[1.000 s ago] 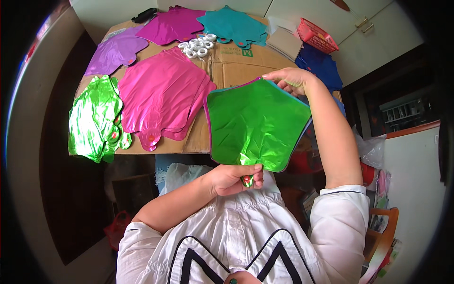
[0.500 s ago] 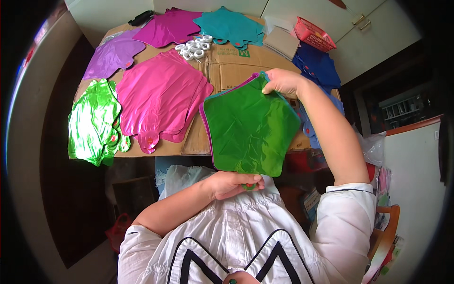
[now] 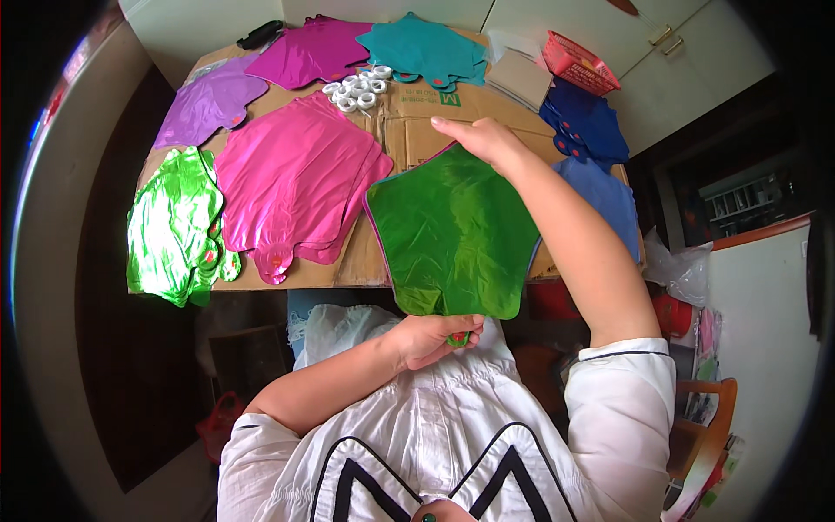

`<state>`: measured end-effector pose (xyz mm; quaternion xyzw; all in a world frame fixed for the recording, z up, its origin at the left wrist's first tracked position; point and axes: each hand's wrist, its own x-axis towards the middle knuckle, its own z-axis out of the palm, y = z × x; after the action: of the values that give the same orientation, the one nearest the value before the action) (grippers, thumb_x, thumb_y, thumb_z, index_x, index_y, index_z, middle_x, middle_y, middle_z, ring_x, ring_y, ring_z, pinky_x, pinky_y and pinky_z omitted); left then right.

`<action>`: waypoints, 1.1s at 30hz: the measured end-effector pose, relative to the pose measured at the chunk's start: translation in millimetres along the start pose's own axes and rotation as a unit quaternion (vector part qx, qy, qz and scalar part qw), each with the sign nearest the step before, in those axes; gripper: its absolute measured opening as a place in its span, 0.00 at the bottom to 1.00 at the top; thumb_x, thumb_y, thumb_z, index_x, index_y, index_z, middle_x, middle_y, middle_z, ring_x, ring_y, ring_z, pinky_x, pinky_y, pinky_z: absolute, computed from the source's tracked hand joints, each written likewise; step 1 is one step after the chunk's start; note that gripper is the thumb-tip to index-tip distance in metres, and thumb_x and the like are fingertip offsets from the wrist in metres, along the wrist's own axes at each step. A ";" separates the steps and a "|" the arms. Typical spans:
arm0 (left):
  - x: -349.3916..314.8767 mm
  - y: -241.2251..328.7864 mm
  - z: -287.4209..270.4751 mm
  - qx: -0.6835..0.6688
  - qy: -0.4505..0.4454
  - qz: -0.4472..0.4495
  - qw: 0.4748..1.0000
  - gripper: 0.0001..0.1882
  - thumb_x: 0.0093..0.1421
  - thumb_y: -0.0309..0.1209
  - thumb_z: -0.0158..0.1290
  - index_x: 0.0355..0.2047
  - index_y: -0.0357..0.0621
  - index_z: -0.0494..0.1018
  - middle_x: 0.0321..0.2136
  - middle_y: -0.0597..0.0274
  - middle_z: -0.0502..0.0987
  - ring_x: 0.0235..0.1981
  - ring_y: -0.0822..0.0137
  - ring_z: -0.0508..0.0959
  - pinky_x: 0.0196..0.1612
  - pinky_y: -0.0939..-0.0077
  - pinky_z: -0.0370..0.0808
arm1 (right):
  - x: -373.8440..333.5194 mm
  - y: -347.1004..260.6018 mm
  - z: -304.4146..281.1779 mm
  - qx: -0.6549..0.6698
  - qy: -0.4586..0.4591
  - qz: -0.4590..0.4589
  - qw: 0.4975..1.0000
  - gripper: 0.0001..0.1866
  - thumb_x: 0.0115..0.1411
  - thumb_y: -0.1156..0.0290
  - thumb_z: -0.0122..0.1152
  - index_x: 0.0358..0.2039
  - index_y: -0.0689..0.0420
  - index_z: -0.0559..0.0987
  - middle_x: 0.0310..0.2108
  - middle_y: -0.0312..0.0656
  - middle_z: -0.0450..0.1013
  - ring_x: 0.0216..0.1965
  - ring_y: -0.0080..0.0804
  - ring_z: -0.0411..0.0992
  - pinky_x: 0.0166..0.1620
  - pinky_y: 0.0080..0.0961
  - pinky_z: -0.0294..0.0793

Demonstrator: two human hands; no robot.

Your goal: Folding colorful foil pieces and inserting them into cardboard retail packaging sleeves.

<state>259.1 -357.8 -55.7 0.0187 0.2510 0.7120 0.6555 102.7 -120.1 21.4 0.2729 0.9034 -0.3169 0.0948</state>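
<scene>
My left hand (image 3: 437, 339) is closed on the tail of a small stack of flat, star-shaped foil balloons at the table's near edge. A green foil balloon (image 3: 457, 239) lies on top, with purple and blue edges showing beneath it along the left side. A red mark on the tail peeks out beside my left fingers. Over the stack's upper point, my right hand (image 3: 483, 143) stretches out toward the left, thumb extended; its other fingers are partly hidden. Left of the stack lies a pile of pink foil balloons (image 3: 296, 174).
Shiny light-green balloons (image 3: 174, 226), lilac ones (image 3: 209, 100), magenta ones (image 3: 309, 52) and teal ones (image 3: 422, 52) ring the cardboard-covered table (image 3: 417, 139). White ribbon rolls (image 3: 357, 89) sit mid-back. At right are dark-blue balloons (image 3: 584, 122), lighter blue ones (image 3: 600, 200) and a red basket (image 3: 578, 65).
My right hand has let go of the stack's upper right point and moved left, its thumb now stretched out. The stack has shifted slightly left; my left hand keeps its hold.
</scene>
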 end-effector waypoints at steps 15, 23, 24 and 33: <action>3.3 9.8 9.8 0.007 -0.009 0.002 1.000 0.08 0.63 0.32 0.55 0.35 0.40 0.75 0.32 0.63 0.77 0.35 0.70 0.77 0.38 0.77 0.72 | 6.2 -0.1 5.2 0.051 -0.007 -0.031 0.998 0.15 0.51 0.65 0.62 0.34 0.64 0.81 0.32 0.49 0.78 0.32 0.39 0.76 0.38 0.33 0.75; 6.9 13.3 4.9 0.035 0.020 -0.020 0.999 0.10 0.64 0.36 0.54 0.36 0.41 0.75 0.33 0.64 0.78 0.36 0.71 0.77 0.40 0.78 0.73 | -7.6 12.8 -18.7 0.118 -0.100 -0.040 0.987 0.13 0.48 0.82 0.55 0.36 0.63 0.80 0.29 0.44 0.77 0.28 0.30 0.73 0.31 0.27 0.73; 5.2 13.5 5.0 0.030 0.016 -0.022 0.999 0.11 0.64 0.35 0.54 0.39 0.40 0.75 0.35 0.62 0.78 0.37 0.69 0.78 0.42 0.75 0.74 | -7.7 13.6 -14.5 0.096 -0.070 -0.056 0.991 0.13 0.48 0.83 0.53 0.33 0.64 0.82 0.28 0.45 0.77 0.28 0.31 0.73 0.32 0.27 0.72; -10.5 20.5 -9.0 -0.103 -0.049 -0.037 0.993 0.15 0.63 0.32 0.55 0.48 0.38 0.71 0.40 0.57 0.76 0.40 0.65 0.78 0.50 0.69 0.74 | -2.3 19.5 -8.0 0.104 -0.058 -0.055 0.991 0.16 0.52 0.86 0.46 0.39 0.63 0.79 0.28 0.44 0.76 0.26 0.28 0.72 0.28 0.27 0.72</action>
<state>238.4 -370.9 -52.5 -0.0235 0.1448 0.7078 0.6910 115.4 -103.5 18.2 0.2120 0.8723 -0.4291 0.1002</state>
